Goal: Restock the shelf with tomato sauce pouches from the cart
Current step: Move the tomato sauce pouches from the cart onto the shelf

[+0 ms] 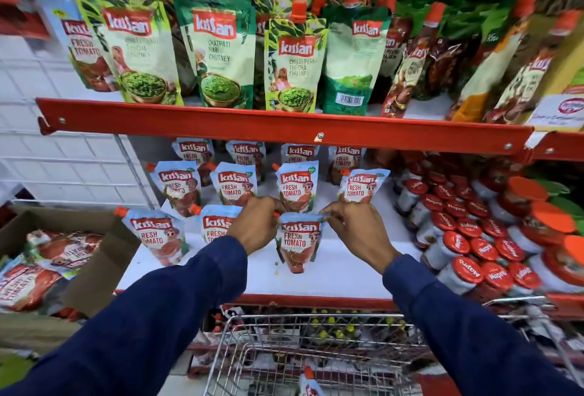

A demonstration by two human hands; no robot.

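While your two hands meet at the front of the white shelf (331, 272), both are pinching the top edge of one tomato sauce pouch (298, 242), which stands upright on the shelf board near its front lip. Your left hand (256, 225) has its fingers closed on the pouch's upper left corner, right by the orange spout, and your right hand (357, 228) has its fingers closed on the upper right corner. Just left of the held pouch stand two more of the same pouches (156, 234), the nearer one partly hidden behind your left hand, and further rows of them (235, 182) stand behind. To the right of the pouches, red-lidded jars (493, 272) crowd the same shelf. Above, past the red shelf rail (284, 125), green chutney pouches (218, 51) fill the upper shelf. Below your arms sits the wire cart (316, 354), with one pouch (311, 384) showing in it at the bottom edge of the view. At the left, an open cardboard box (104, 272) holds more red packets.
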